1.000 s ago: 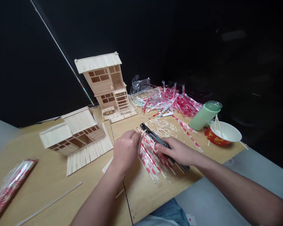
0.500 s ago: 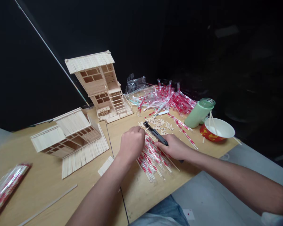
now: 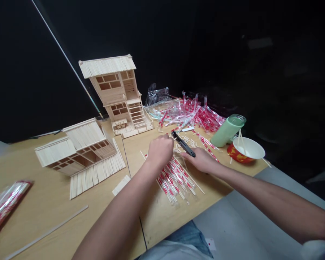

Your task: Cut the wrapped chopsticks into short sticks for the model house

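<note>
My right hand (image 3: 200,160) grips the lower end of a black hand tool (image 3: 183,144), whose tip points toward the far side of the table. My left hand (image 3: 160,151) is a closed fist just left of the tool's tip, and its fingers hide whatever may be inside. Below both hands lie wrapped chopsticks (image 3: 174,180) in red-and-white paper and clear plastic sleeves. Short cut wooden sticks (image 3: 185,141) are scattered just beyond the tool, partly hidden by it.
On the wooden table (image 3: 162,224) stand a tall stick-built house model (image 3: 115,97) and a lower one (image 3: 78,148). A heap of torn wrappers (image 3: 185,115) lies behind, with a green flask (image 3: 227,130) and a red-and-gold bowl (image 3: 245,150) at right.
Both hands have moved toward the far side of the table, with the black tool still in my right hand. The view has also shifted slightly.
</note>
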A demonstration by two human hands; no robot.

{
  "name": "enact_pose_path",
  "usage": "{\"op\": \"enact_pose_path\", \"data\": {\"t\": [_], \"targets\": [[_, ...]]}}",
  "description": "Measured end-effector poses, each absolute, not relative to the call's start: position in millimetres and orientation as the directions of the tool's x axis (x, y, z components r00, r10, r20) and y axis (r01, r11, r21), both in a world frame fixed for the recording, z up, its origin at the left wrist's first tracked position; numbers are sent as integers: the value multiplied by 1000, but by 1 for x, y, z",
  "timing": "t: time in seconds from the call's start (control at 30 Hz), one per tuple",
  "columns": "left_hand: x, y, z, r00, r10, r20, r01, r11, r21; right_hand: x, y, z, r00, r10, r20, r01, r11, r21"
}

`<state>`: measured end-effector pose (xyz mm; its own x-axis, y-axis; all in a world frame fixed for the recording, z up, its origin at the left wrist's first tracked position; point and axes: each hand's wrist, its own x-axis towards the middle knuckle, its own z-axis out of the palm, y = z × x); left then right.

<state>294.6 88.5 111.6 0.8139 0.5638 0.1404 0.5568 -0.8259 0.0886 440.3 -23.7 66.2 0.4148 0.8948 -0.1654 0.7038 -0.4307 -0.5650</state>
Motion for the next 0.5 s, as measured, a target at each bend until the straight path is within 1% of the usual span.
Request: {"op": "enact_pose_path", "data": {"t": [0.1, 0.17, 0.23, 0.27, 0.37, 0.43, 0.5], "targets": [[297, 92, 106, 808, 573, 136, 563, -820, 108, 443, -21, 61, 408, 878, -249, 685, -475, -552], [296, 93, 105, 798, 588, 131, 575, -809, 126, 448, -17, 61, 373, 874, -313, 680, -486, -549], [291, 93, 107, 786, 606, 124, 590, -795, 144, 455, -12, 63, 355, 879, -319, 724, -474, -501], [286, 92, 108, 778, 616, 118, 599, -786, 151, 459, -8, 64, 364, 884, -293, 756, -464, -462], [258, 81, 112, 754, 652, 83, 635, -755, 161, 466, 6, 65, 417, 896, -151, 831, -444, -334], [227, 68, 112, 742, 669, 38, 656, -737, 162, 466, 16, 63, 421, 903, -89, 857, -428, -287], [190, 51, 108, 723, 690, -40, 686, -709, 163, 462, 24, 59, 403, 913, -60, 881, -405, -244]]}}
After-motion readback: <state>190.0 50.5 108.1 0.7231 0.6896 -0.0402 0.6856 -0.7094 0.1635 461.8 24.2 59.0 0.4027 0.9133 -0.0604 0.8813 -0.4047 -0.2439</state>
